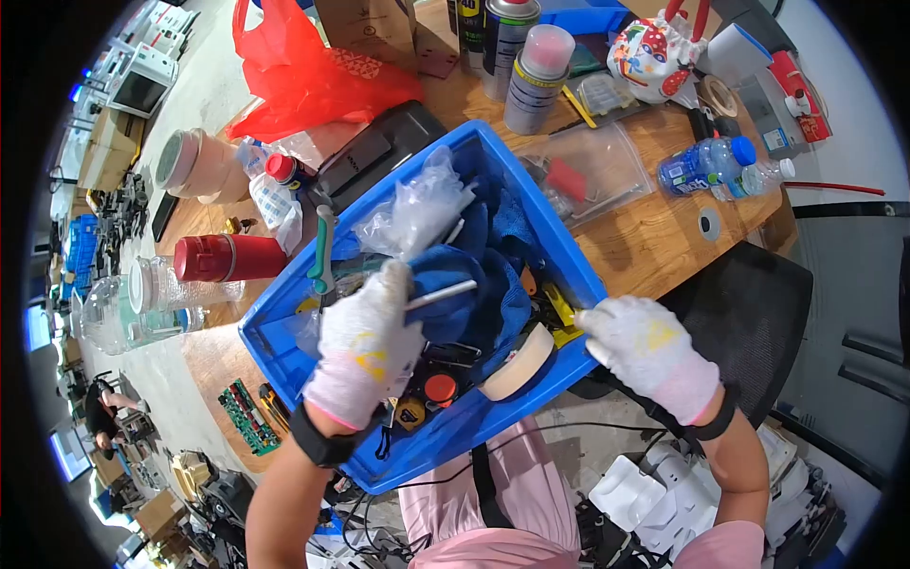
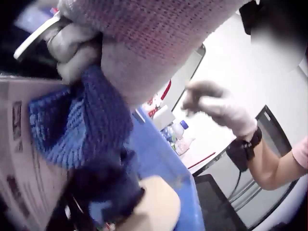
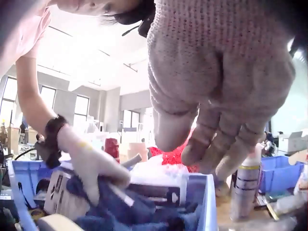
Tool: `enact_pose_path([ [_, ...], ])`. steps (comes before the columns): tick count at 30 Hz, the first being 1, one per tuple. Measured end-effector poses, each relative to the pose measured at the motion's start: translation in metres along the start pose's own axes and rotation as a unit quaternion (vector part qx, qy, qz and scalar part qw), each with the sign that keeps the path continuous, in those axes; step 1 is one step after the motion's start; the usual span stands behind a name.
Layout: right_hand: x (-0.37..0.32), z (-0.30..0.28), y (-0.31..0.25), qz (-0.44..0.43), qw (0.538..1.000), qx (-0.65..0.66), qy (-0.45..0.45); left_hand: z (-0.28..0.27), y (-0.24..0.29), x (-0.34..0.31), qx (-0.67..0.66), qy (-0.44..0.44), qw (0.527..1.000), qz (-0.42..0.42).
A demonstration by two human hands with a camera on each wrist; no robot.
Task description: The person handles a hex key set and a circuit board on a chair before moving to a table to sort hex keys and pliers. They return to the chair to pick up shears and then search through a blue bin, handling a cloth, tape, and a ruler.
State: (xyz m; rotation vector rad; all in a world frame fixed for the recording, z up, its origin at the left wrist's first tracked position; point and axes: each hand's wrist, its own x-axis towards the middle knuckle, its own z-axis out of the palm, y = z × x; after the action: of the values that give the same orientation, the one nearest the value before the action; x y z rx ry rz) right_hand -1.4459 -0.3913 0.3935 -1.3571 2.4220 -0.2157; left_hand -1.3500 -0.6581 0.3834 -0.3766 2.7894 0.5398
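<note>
My white-gloved left hand is over the blue bin, its fingers curled round blue knitted cloth. A white stick sticks out by its fingertips. The left wrist view shows the cloth bunched below the curled fingers, with the stick beside them. My right hand, gloved too, is by the bin's right rim, holding nothing; its fingers hang loosely bent in the right wrist view. Inside the bin lie crumpled clear plastic, a roll of cream tape and a green-handled tool.
Spray cans and a red bag stand beyond the bin. Bottles are at the right, with a black chair below them. A red flask and jars lie left. A circuit board lies near the table's edge.
</note>
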Motion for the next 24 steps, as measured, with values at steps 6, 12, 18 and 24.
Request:
enact_pose_path([
  [6,0.036,0.045,-0.030,-0.118,0.987,-0.031,-0.107,-0.013,-0.030,0.003,-0.004,0.073,0.996,-0.043],
  [12,0.109,0.018,-0.046,-0.213,0.957,-0.001,-0.197,-0.035,-0.052,-0.008,0.027,0.005,0.999,0.042],
  [18,0.168,0.003,-0.055,-0.199,0.960,0.027,-0.192,-0.034,-0.068,-0.038,0.000,0.066,0.998,-0.002],
  [24,0.189,0.009,-0.052,-0.184,0.960,0.055,-0.203,-0.013,-0.022,-0.054,0.095,0.097,0.990,0.040],
])
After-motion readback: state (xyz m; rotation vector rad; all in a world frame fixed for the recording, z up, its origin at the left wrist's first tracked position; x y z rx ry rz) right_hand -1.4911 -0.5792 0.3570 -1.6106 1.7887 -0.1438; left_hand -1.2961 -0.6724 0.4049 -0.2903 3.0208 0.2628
